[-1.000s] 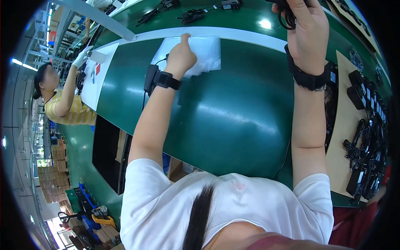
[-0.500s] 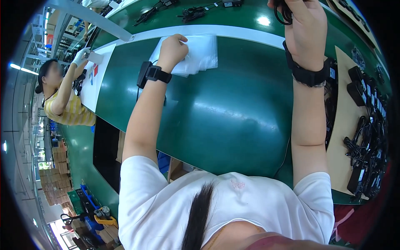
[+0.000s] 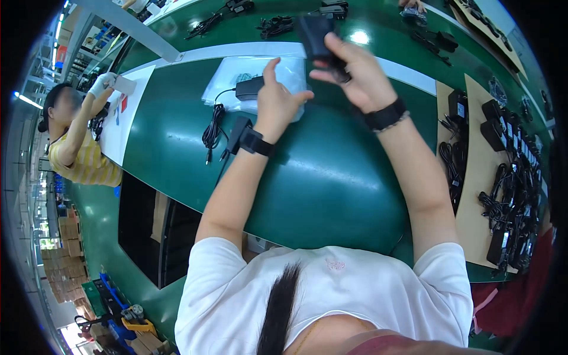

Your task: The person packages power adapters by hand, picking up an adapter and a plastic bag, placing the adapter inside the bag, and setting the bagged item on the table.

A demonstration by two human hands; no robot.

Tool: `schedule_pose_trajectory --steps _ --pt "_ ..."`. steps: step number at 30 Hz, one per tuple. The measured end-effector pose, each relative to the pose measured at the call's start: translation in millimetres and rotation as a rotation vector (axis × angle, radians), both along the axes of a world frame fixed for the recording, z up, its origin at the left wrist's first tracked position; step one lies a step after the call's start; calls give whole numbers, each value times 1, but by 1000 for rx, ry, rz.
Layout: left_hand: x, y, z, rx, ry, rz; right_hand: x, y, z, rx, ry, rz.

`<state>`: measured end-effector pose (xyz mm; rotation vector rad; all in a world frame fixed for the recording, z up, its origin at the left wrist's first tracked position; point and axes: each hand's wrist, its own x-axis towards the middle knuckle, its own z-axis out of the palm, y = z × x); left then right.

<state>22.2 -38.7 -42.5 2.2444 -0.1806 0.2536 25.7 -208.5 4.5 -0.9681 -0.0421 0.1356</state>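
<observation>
My right hand point(image 3: 370, 77) is closed on a black power adapter point(image 3: 316, 36), slightly blurred, above the far edge of a stack of clear plastic bags point(image 3: 222, 80). Thumb and fingers of my left hand point(image 3: 278, 106) are spread, with nothing in them. Just behind that hand, a second black power adapter point(image 3: 248, 89) lies on the bags. Its bundled cord point(image 3: 213, 130) trails onto the green table to the left. A black block point(image 3: 238, 135) with a lead sits against the strap on my left wrist; how it is attached cannot be made out.
Cardboard sheets point(image 3: 473, 177) on the right carry rows of black adapters point(image 3: 515, 148) and coiled cords. More cord bundles point(image 3: 277, 26) lie beyond the white strip point(image 3: 195, 57). A gloved co-worker point(image 3: 83, 130) is at the left, and another person's hand point(image 3: 414, 5) shows at the far right.
My right hand has come left and nearer with the adapter. My left hand has shifted right and nearer, fingers now spread. An adapter and its cord on the bags are now visible.
</observation>
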Motion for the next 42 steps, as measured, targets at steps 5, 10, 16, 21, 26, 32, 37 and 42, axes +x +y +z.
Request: schedule_pose_trajectory --steps 5,10,16,21,26,32,37,42 --pt "-18 -2 2 -36 -28 -67 -6 30 -29 -19 102 70" --pt "0 19 3 -30 -40 -27 13 15 -36 -101 -22 -273" --pt "9 37 1 -449 -75 124 -10 37 -9 -678 -270 -64" --pt "6 55 14 -994 200 83 -21 41 -11 -1241 -841 -177" --pt "-5 41 21 -741 -10 76 -37 52 -5 -1484 -992 -130" --pt "-28 10 33 0 -475 53 -27 51 -17 -1407 -921 -214" --pt "-30 3 48 -45 -538 20 -18 40 11 -438 -1 233" --pt "-34 -15 61 -170 -720 -26 -14 41 5 -99 -143 28"
